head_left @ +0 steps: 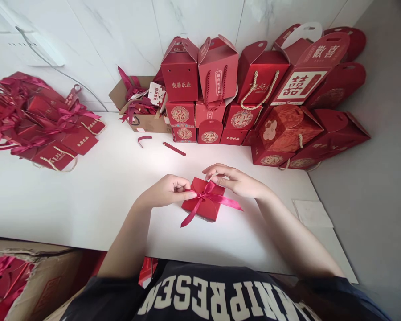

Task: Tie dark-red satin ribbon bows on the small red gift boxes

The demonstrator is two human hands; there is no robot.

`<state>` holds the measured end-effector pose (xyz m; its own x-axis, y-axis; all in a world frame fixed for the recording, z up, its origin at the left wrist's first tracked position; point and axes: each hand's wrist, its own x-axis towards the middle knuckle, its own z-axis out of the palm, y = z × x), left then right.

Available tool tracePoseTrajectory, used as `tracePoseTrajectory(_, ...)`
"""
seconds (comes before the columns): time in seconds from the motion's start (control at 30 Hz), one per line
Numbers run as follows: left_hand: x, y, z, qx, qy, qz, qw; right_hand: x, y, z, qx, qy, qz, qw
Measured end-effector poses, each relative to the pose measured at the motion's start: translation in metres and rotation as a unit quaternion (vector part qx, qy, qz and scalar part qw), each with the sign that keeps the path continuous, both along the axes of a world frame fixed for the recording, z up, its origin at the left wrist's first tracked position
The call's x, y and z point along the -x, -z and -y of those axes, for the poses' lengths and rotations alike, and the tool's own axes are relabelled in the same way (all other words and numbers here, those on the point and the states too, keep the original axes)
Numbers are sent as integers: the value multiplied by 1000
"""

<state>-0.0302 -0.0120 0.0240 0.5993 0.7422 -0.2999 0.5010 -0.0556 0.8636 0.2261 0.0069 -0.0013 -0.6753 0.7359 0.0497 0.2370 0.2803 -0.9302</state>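
Observation:
A red gift box [209,209] rests on the white table in front of me, with a pink ribbon [231,202] tied in a bow across its top. My left hand [170,189] is closed, its thumb and forefinger pinching the ribbon at the left of the knot. At the upper right of the box, my right hand [232,179] has its thumb and forefinger closed on a ribbon loop, while its other fingers reach over the back edge. Two ribbon tails hang free, one toward me and one to the right.
Stacked red boxes [180,84] line the wall at the back and right. A small cardboard box [150,124] holds ribbons and tags. Two red strips [174,149] lie in front of it. Beribboned boxes [55,154] are heaped at left; a large carton [47,281] stands below the table's front edge.

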Motion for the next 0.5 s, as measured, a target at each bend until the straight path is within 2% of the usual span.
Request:
tracePoseTrajectory(0.07, -1, -1, -3, -14, 3, -23, 1000, 0, 1, 0, 20, -14, 4, 1000)
tracePoseTrajectory(0.27, -5, -1, 2, -86, -37, -122, 988, -2, -4, 1, 10, -55, -15, 998)
tracePoseTrajectory(0.5, 0, 2, 3, -70, -34, -123, 989, -2, -1, 1, 2, -78, -8, 997)
